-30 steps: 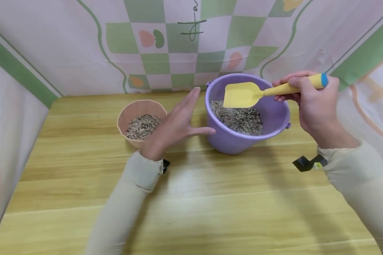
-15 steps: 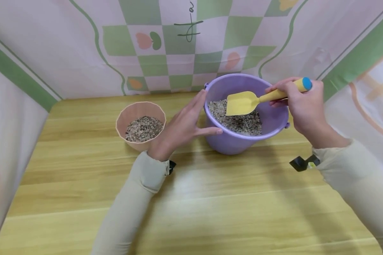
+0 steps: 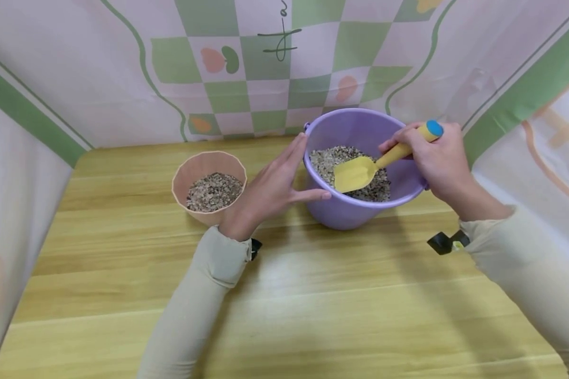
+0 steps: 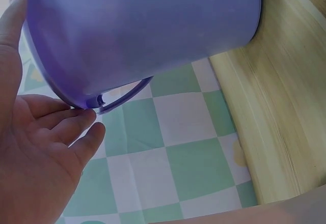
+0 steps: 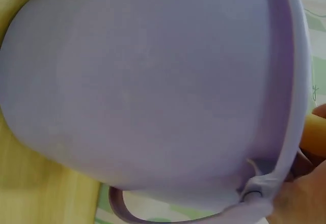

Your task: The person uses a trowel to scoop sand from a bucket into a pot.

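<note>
Smooth plastic bucket [image 3: 360, 210], wood-grain table [image 3: 313, 295]

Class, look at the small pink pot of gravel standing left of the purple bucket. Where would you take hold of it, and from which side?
Probably grip the pink pot round its ribbed outer wall, just below the rim, coming from its open left side. It stands upright and holds gravel, so a level side grip should avoid spills; the left hand blocks its right.

no readable text, backdrop [image 3: 99, 79] squiggle illegible

Wooden desk [image 3: 313, 295] carrying a purple bucket [image 3: 351, 210] standing at the back, pink bowl [image 3: 189, 173] sitting well left of it
</note>
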Action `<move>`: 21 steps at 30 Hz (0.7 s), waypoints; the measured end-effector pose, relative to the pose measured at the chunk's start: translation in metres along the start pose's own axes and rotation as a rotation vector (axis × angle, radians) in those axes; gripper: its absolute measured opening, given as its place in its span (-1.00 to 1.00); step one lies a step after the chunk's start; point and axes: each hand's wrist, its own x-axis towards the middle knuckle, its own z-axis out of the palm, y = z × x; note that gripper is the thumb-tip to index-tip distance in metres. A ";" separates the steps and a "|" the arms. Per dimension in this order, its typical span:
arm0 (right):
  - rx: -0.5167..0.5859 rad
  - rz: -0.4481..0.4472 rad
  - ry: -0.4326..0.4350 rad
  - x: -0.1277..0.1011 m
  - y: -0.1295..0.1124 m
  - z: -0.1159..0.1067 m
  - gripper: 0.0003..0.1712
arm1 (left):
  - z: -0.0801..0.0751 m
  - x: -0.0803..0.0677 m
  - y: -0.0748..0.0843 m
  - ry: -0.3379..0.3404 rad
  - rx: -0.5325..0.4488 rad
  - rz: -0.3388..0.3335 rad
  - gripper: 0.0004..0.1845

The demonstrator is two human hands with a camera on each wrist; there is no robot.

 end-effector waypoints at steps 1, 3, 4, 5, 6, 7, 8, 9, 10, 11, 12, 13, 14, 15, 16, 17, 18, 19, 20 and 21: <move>-0.018 0.006 -0.027 0.000 -0.001 0.000 -0.79 | 0.000 0.000 0.000 0.000 -0.002 0.002 0.30; -0.073 0.013 -0.082 -0.001 -0.003 -0.001 -0.76 | -0.001 -0.001 0.000 -0.001 -0.008 0.004 0.30; -0.128 0.016 -0.104 -0.001 -0.004 -0.002 -0.73 | -0.001 -0.001 0.000 -0.002 -0.012 0.006 0.30; -0.180 0.023 -0.122 -0.001 -0.006 -0.002 -0.71 | -0.001 -0.001 0.000 -0.003 -0.015 0.008 0.29; -0.234 0.035 -0.134 -0.001 -0.009 -0.003 -0.69 | -0.002 -0.001 -0.001 -0.005 -0.018 0.008 0.29; -0.290 0.051 -0.139 -0.001 -0.011 -0.004 -0.68 | -0.002 -0.002 0.000 -0.007 -0.021 0.007 0.29; -0.328 0.075 -0.139 -0.001 -0.013 -0.005 -0.69 | -0.002 -0.002 0.000 -0.008 -0.021 0.005 0.29; -0.362 0.101 -0.141 -0.001 -0.016 -0.006 -0.69 | -0.002 -0.002 0.000 -0.010 -0.022 0.004 0.29; -0.374 0.136 -0.142 0.000 -0.018 -0.007 -0.71 | -0.002 -0.002 0.001 -0.009 -0.022 0.005 0.29; -0.376 0.170 -0.144 0.000 -0.019 -0.008 -0.73 | -0.003 -0.002 0.001 -0.011 -0.022 0.003 0.29; -0.365 0.202 -0.148 0.000 -0.021 -0.009 -0.75 | -0.003 -0.002 0.001 -0.012 -0.022 0.002 0.29; -0.353 0.228 -0.153 0.000 -0.021 -0.009 -0.77 | -0.003 -0.002 0.001 -0.013 -0.021 0.001 0.29; -0.331 0.249 -0.162 0.000 -0.022 -0.010 -0.78 | -0.003 -0.002 0.001 -0.013 -0.020 0.000 0.29; -0.308 0.269 -0.168 0.001 -0.022 -0.011 -0.78 | -0.003 -0.002 0.001 -0.014 -0.020 -0.001 0.29; -0.284 0.289 -0.172 0.001 -0.022 -0.011 -0.79 | -0.003 -0.002 0.001 -0.015 -0.021 -0.001 0.29; -0.269 0.301 -0.175 0.001 -0.023 -0.011 -0.79 | -0.003 -0.002 0.001 -0.016 -0.021 -0.003 0.30; -0.251 0.314 -0.177 0.002 -0.023 -0.011 -0.79 | -0.003 -0.001 0.001 -0.016 -0.021 -0.002 0.29; -0.240 0.323 -0.178 0.002 -0.023 -0.012 -0.78 | -0.003 -0.001 0.001 -0.017 -0.020 -0.003 0.29; -0.226 0.335 -0.180 0.003 -0.023 -0.012 -0.78 | -0.003 -0.001 0.001 -0.017 -0.020 -0.002 0.29; -0.221 0.345 -0.182 0.003 -0.023 -0.012 -0.77 | -0.003 -0.001 0.001 -0.016 -0.020 0.000 0.29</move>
